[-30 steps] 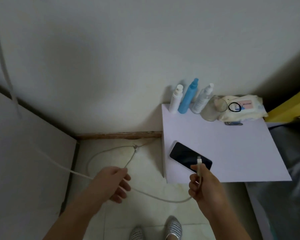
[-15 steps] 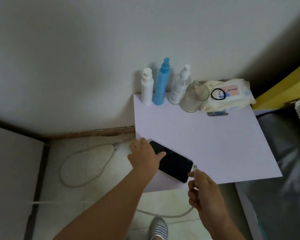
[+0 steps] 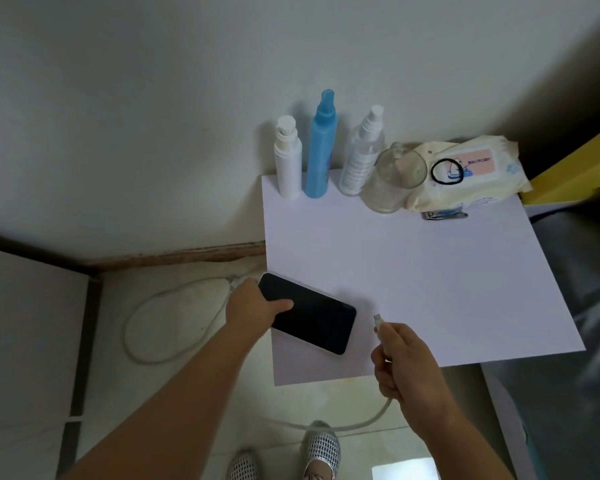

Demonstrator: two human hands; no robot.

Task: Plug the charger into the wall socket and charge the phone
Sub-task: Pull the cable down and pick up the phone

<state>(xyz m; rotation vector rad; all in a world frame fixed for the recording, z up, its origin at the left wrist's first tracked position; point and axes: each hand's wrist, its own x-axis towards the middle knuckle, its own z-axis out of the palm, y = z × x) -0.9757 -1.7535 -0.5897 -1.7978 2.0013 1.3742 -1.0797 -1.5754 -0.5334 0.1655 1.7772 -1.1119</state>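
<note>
A black phone [image 3: 317,317] lies screen-up near the front left corner of the white table [image 3: 413,271]. My left hand [image 3: 253,304] grips the phone's left end, thumb on the screen. My right hand [image 3: 407,367] pinches the white charging cable [image 3: 347,426] just behind its connector tip [image 3: 378,319], which points up a short way right of the phone's right end. The cable droops from that hand down to the floor and lies in a loop [image 3: 174,320] left of the table. No wall socket or charger plug is in view.
At the table's back edge stand a white bottle [image 3: 288,161], a blue spray bottle [image 3: 321,150], a clear spray bottle [image 3: 362,154] and a glass jar [image 3: 394,181]. A wipes pack [image 3: 471,174] with a black hair tie lies beside them. My slippered feet [image 3: 321,452] are below.
My left hand let go of the cable, reached to the table and took hold of the phone's left end. My right hand kept the connector and shifted slightly right of the phone.
</note>
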